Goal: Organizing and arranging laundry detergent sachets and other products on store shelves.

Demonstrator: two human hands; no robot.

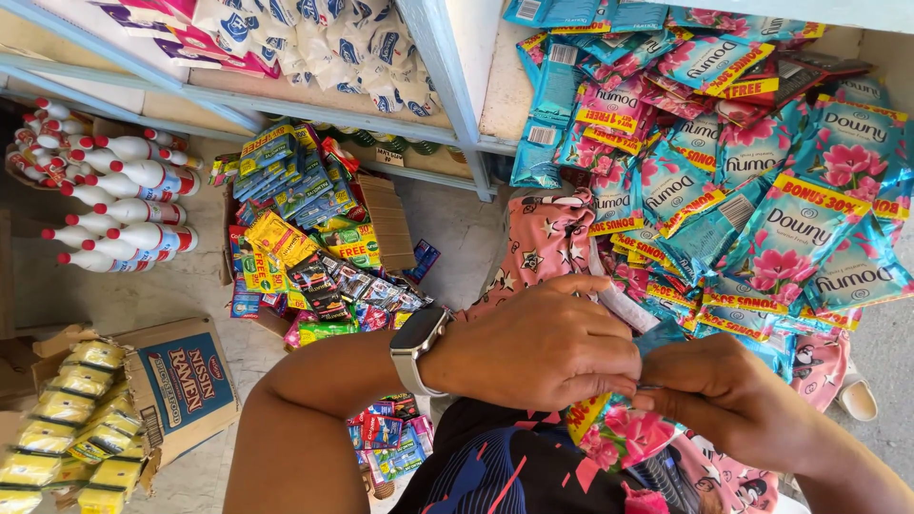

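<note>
Nearest the lens: left hand (538, 341), a grey smartwatch (415, 345) on its wrist, fingers curled nearly closed and pinching the top edge of a teal sachet with pink flowers (619, 433). Right hand (728, 395) just beside it, knuckles almost touching the left, fingers likewise bent tight and gripping the same sachet from the other side. Sachet caught between the two hands, its lower part hanging below the fingers, over a dark patterned shirt (505, 471).

Directly above and beyond both hands: a hanging mass of matching teal-and-pink sachet strips (762, 190), reaching down to just over the right hand. Pink star-printed cloth (543, 243) immediately above the left hand.

Further out past the left forearm: a heap of small mixed snack and sachet packets (305, 238) spilling from a cardboard box. Beyond that, white bottles with red caps (124, 205) lying in rows. Well below the left elbow side, an open noodle carton (181, 381) beside stacked yellow packets (71, 419). Overhead, a pale blue shelf (447, 67) holding white-and-blue bags.
</note>
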